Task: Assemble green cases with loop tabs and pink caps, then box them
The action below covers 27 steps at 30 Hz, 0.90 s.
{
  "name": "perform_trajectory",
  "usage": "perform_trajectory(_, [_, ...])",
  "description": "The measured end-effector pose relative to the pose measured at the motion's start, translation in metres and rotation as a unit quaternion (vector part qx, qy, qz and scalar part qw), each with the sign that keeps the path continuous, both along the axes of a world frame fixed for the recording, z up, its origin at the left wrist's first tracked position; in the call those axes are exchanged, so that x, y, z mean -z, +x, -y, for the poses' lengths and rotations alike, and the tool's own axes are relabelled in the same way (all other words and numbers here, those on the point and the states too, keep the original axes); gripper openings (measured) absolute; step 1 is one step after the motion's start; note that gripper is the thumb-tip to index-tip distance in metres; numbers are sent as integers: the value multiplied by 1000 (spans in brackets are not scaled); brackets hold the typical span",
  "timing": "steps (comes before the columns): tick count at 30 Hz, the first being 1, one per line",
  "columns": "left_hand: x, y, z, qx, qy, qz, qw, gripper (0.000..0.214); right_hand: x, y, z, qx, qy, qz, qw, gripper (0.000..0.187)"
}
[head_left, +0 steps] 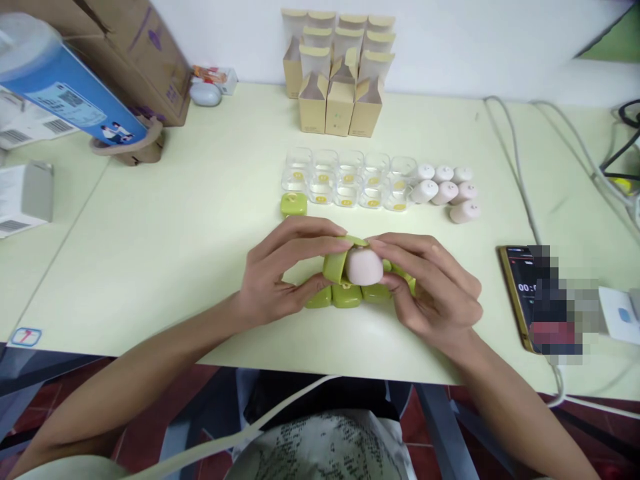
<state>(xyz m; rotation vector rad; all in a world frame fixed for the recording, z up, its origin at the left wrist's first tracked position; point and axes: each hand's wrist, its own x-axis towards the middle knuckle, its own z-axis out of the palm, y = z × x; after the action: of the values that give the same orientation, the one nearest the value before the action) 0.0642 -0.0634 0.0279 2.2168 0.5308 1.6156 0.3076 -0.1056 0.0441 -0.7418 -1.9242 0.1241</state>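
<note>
Above the table's near middle, my left hand [287, 270] grips a small glossy green case [333, 267] with a raised lid. A pale pink, rounded cylinder [365, 267] sits at the case's opening, partly inside it. My right hand [430, 280] pinches this cylinder between thumb and fingers, with its fingertips also close to the green lid. Below and behind my hands lie several more green cases [347, 296], partly hidden by my fingers. One separate green case [293, 204] stands just beyond my left hand.
Two rows of clear plastic boxes [347, 179] with yellow labels stand beyond my hands, beside several white and pink cylinders [445, 192]. Open cardboard boxes [340, 107] stand near the wall. A phone [525, 300] and cables [520, 160] are right; a blue container [75, 87] is left.
</note>
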Motion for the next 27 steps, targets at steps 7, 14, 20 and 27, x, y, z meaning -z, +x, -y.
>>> perform_trajectory(7, [2, 1, 3, -17, -36, -8, 999, 35, 0, 2, -1, -8, -26, -2, 1000, 60])
perform_trajectory(14, [3, -1, 3, 8, -55, -3, 998, 40, 4, -7, 2, 27, -23, -29, 999, 52])
perform_trajectory(20, [2, 0, 4, 33, -76, 13, 996, 42, 5, -8, 2, 21, -30, -39, 999, 54])
perform_trajectory(27, [6, 3, 5, -13, -52, -8, 999, 37, 3, -12, 2, 14, -49, -55, 997, 46])
